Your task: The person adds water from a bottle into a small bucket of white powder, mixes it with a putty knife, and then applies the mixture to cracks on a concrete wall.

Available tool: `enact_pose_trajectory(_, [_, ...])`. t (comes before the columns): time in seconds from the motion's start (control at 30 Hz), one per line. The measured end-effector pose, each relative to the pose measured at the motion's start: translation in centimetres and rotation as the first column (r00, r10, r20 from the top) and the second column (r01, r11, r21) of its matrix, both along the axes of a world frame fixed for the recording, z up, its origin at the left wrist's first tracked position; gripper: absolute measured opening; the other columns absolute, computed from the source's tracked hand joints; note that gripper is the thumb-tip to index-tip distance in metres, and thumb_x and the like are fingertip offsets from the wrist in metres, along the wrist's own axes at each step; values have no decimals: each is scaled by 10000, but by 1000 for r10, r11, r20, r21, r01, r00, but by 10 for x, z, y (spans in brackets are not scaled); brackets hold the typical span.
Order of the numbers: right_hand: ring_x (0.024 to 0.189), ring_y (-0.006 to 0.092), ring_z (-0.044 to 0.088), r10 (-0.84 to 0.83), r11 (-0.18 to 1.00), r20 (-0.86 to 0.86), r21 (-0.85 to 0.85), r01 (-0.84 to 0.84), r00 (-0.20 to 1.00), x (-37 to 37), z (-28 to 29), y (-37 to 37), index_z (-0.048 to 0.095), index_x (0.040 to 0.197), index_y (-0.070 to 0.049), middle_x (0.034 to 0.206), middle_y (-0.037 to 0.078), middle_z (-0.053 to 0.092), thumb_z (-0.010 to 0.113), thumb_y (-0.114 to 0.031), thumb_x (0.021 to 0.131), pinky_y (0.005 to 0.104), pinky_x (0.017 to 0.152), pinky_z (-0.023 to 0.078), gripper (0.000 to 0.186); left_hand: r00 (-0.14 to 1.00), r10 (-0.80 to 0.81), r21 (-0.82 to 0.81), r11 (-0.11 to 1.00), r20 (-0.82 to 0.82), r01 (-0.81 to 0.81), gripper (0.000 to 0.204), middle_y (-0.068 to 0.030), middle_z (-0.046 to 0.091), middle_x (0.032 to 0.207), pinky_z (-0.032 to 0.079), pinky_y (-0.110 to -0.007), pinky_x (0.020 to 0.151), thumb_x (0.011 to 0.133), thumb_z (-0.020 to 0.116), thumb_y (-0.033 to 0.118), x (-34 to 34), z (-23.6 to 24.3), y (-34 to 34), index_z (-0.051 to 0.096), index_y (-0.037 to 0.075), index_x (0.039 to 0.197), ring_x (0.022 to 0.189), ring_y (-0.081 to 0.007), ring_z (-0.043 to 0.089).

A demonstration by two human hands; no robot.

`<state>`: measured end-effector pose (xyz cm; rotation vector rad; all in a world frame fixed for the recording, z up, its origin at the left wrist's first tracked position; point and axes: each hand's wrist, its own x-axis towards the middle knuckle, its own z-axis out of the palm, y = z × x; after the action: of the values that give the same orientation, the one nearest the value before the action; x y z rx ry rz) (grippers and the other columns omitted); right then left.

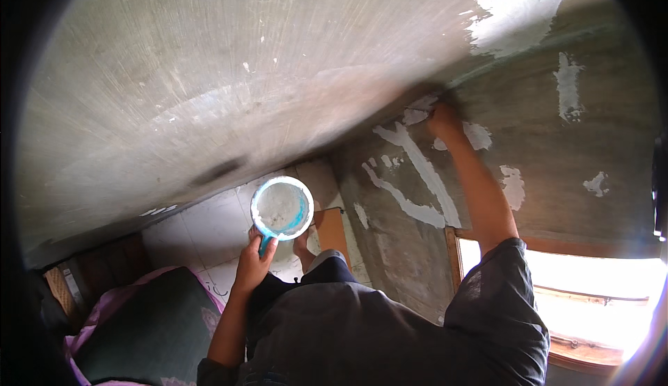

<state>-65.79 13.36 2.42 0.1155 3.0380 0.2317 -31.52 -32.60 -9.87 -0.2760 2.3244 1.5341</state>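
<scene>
My left hand (pixel 256 261) is closed round the handle of a light blue round pot (pixel 281 206), its inside coated with pale grey paste. My raised right hand (pixel 442 120) is at the right wall near the corner, fingers curled beside a fresh light grey patch (pixel 417 113); whatever it grips is too hidden to make out. More pale filler streaks (pixel 431 184) and blotches mark the brownish grey wall (pixel 591 128) around that arm. A larger white patch (pixel 508 10) lies high up near the bend.
A long grey surface (pixel 209 73) spans the upper left. Below are white floor tiles (pixel 188 233), my bare foot, and an orange-brown board (pixel 328 233). A dark green mattress (pixel 139 323) with pink cloth lies lower left. A bright wood-framed window (pixel 577 247) is at lower right.
</scene>
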Motion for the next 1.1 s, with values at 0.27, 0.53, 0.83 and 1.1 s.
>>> enact_pose_trajectory(0.27, [978,430,683,5,1000,-182,4,-5,983,3,82,0,755,989,-19,1022,236,723,656,-183,880,491,882,539,220,986,-59,-18,998,-154,56,358,-249,631,847,473,-501,727,1002,654,312,-20,-20,8,618,-42,962,811,-431,596])
enact_pose_trajectory(0.53, [1032,399,687,-112,962,178,-227,151,978,24,98,-13,747,1029,-55,1071,233,723,657,-220,897,483,908,543,229,993,-36,19,999,-109,38,347,-268,632,941,470,-515,800,996,659,299,-19,-15,2,622,-45,995,904,-471,585])
enact_pose_trajectory(0.83, [1000,415,693,17,999,-142,50,-10,990,10,46,-1,764,998,-53,1054,224,729,656,-182,881,480,876,547,205,998,-54,51,997,-22,55,362,-273,621,1035,482,-530,835,1002,647,298,-12,-12,-6,600,-56,1062,991,-502,589])
enact_pose_trajectory(1.1, [955,427,696,-5,999,-183,-35,-2,983,34,179,-41,755,989,-34,976,236,731,657,-170,886,474,848,553,197,990,-101,20,994,-103,103,370,-280,617,929,466,-534,789,995,662,308,-17,-17,-3,587,-55,988,898,-482,576])
